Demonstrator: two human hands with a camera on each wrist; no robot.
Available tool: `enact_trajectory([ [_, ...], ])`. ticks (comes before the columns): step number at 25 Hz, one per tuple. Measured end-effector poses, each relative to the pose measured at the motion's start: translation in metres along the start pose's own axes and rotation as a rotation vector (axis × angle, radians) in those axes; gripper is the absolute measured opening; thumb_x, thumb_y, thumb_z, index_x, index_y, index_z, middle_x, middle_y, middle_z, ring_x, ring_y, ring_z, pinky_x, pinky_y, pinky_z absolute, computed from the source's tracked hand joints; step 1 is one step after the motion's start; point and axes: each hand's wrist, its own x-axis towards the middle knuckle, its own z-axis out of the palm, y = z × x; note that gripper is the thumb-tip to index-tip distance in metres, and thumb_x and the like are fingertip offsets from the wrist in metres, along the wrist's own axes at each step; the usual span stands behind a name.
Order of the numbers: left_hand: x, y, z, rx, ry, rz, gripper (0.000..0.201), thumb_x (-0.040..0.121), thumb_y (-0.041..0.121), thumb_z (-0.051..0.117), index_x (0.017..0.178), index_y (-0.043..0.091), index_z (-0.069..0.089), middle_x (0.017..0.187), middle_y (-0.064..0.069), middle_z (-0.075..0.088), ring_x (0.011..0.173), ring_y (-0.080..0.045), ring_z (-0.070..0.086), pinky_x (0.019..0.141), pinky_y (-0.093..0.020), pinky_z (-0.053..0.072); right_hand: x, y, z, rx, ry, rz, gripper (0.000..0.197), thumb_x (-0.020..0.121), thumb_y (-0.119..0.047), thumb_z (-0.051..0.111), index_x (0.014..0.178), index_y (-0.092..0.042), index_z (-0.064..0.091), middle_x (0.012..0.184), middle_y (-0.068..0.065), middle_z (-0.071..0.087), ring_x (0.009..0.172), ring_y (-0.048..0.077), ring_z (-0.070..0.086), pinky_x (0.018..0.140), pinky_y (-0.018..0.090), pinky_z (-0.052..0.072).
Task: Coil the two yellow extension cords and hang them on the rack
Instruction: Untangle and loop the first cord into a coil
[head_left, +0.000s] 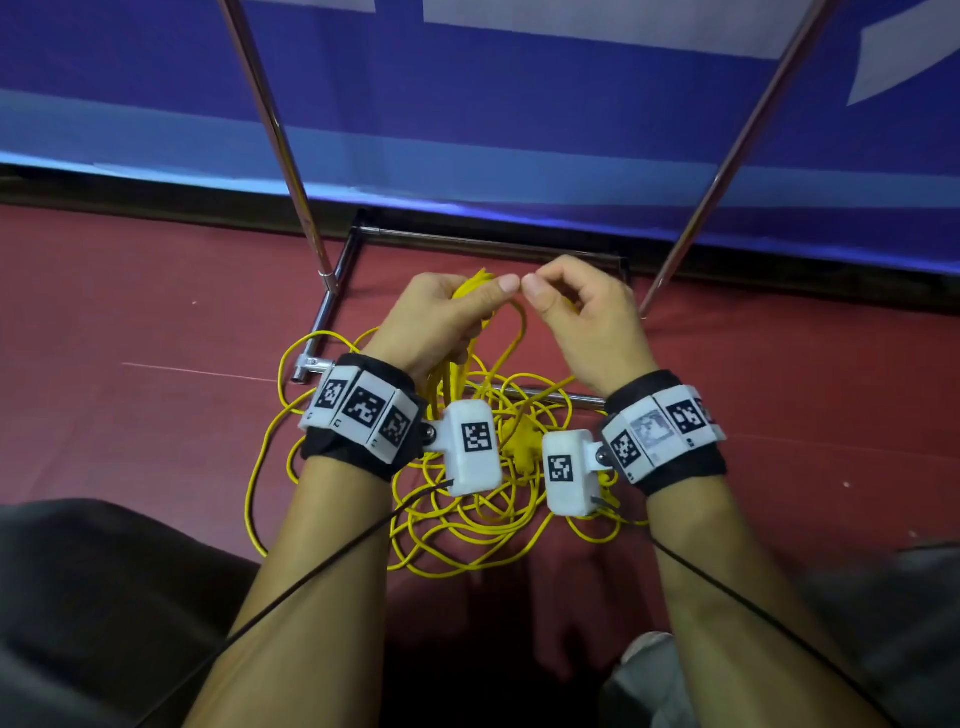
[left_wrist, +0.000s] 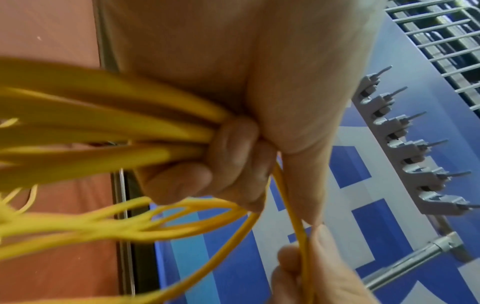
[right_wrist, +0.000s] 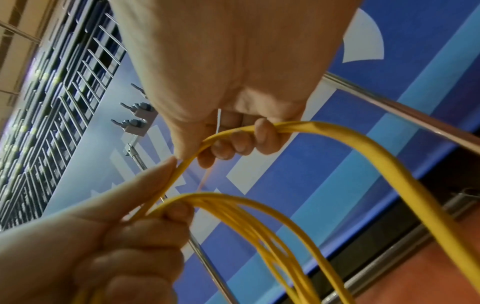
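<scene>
A yellow extension cord (head_left: 467, 525) lies in a loose tangle on the red floor, between the chrome feet of the rack (head_left: 322, 322). My left hand (head_left: 452, 317) is raised above it and grips a bunch of coiled loops (left_wrist: 103, 127), fingers curled round them. Just to its right, my right hand (head_left: 576, 312) holds a single strand (right_wrist: 363, 144) that runs across to the left thumb. The thumbs nearly touch. Grey hooks (left_wrist: 405, 148) line the rack's top bar overhead. I cannot separate two cords in the tangle.
Two slanted chrome poles (head_left: 280, 140) (head_left: 743, 140) rise on either side of my hands. A blue banner (head_left: 519, 130) stands right behind the rack. A yellow plug block (head_left: 522, 441) lies in the tangle. My knees in dark trousers (head_left: 104, 597) frame the bottom.
</scene>
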Motion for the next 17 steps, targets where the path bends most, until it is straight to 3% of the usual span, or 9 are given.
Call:
enact_trajectory([
  [2, 0.000, 0.002, 0.000, -0.067, 0.062, 0.015, 0.041, 0.094, 0.035, 0.065, 0.064, 0.018, 0.043, 0.046, 0.009, 0.028, 0.040, -0.010, 0.021, 0.040, -0.019, 0.024, -0.005, 0.011, 0.005, -0.037, -0.102, 0.065, 0.031, 0.094, -0.043, 0.051, 0.073, -0.020, 0.056, 0.063, 0.005, 0.059, 0.061, 0.017, 0.052, 0.062, 0.029, 0.041],
  [4, 0.001, 0.006, -0.002, -0.187, 0.136, 0.013, 0.044, 0.097, 0.031, 0.061, 0.061, 0.020, 0.040, 0.045, 0.009, 0.026, 0.038, -0.008, 0.019, 0.039, -0.017, 0.022, -0.012, 0.028, 0.007, -0.039, -0.212, 0.148, 0.041, 0.093, -0.051, 0.046, 0.074, -0.017, 0.057, 0.061, 0.002, 0.059, 0.059, 0.016, 0.053, 0.063, 0.034, 0.043],
  [7, 0.002, 0.006, -0.004, -0.211, 0.126, 0.005, 0.043, 0.099, 0.031, 0.057, 0.061, 0.018, 0.042, 0.044, 0.009, 0.025, 0.038, -0.008, 0.019, 0.041, -0.019, 0.022, -0.015, 0.037, 0.007, 0.019, -0.092, 0.178, 0.040, 0.090, -0.054, 0.044, 0.068, -0.022, 0.056, 0.057, -0.007, 0.053, 0.054, 0.011, 0.048, 0.061, 0.036, 0.044],
  [10, 0.003, 0.001, -0.003, -0.019, 0.054, -0.005, 0.042, 0.095, 0.039, 0.062, 0.063, 0.016, 0.048, 0.044, 0.007, 0.030, 0.039, -0.012, 0.023, 0.043, -0.024, 0.024, -0.010, 0.034, 0.006, -0.058, 0.010, 0.116, 0.046, 0.090, -0.053, 0.045, 0.068, -0.014, 0.056, 0.060, 0.006, 0.051, 0.060, 0.023, 0.047, 0.060, 0.036, 0.039],
  [13, 0.004, -0.001, 0.000, 0.039, 0.119, 0.021, 0.044, 0.093, 0.041, 0.065, 0.060, 0.017, 0.048, 0.044, 0.006, 0.033, 0.039, -0.013, 0.025, 0.042, -0.022, 0.026, -0.011, 0.028, 0.007, -0.074, -0.034, 0.104, 0.039, 0.091, -0.048, 0.053, 0.070, -0.015, 0.057, 0.056, 0.000, 0.047, 0.058, 0.013, 0.042, 0.058, 0.031, 0.035],
  [17, 0.004, 0.004, -0.001, -0.241, 0.305, 0.044, 0.048, 0.097, 0.031, 0.061, 0.054, 0.022, 0.043, 0.044, 0.008, 0.025, 0.039, -0.010, 0.017, 0.041, -0.017, 0.018, -0.018, 0.046, 0.004, -0.274, -0.251, 0.181, 0.025, 0.089, -0.040, 0.060, 0.074, -0.020, 0.060, 0.055, -0.007, 0.058, 0.054, 0.005, 0.051, 0.061, 0.030, 0.042],
])
